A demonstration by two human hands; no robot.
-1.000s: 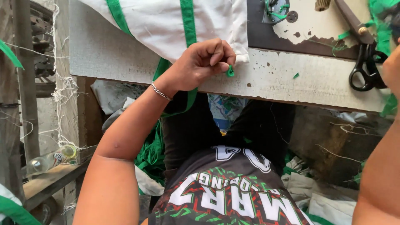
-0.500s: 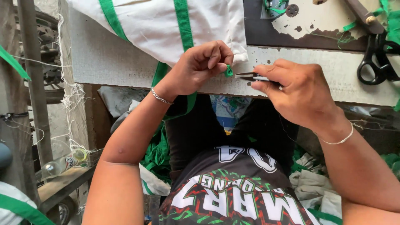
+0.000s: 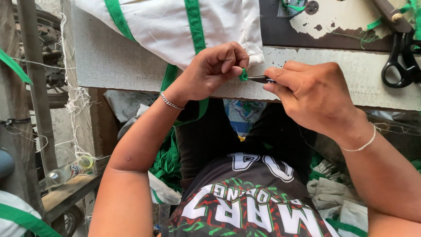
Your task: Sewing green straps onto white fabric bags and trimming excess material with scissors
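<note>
L hand (image 3: pixel 215 70) pinches green strap end (image 3: pixel 243 75) of white bag (image 3: pixel 175 26) at table edge (image 3: pixel 123 66). R hand (image 3: pixel 307 94), half a sec ago just short, now has its small snips (image 3: pixel 259 79) touching the strap; trimming under way. Black scissors (image 3: pixel 401 61) lie far right.

- Soft, even daylight falls on my table (image 3: pixel 131 61); the white cloth (image 3: pixel 175 26) is bright but not blown out.
- No hard glare; only a dull sheen on my knuckles.
- Under the table it goes dim, my lap in shadow.
- Focus is sharp at centre; the frame's edges bend slightly, and the bottle (image 3: pixel 70 169) at lower left looks soft.
</note>
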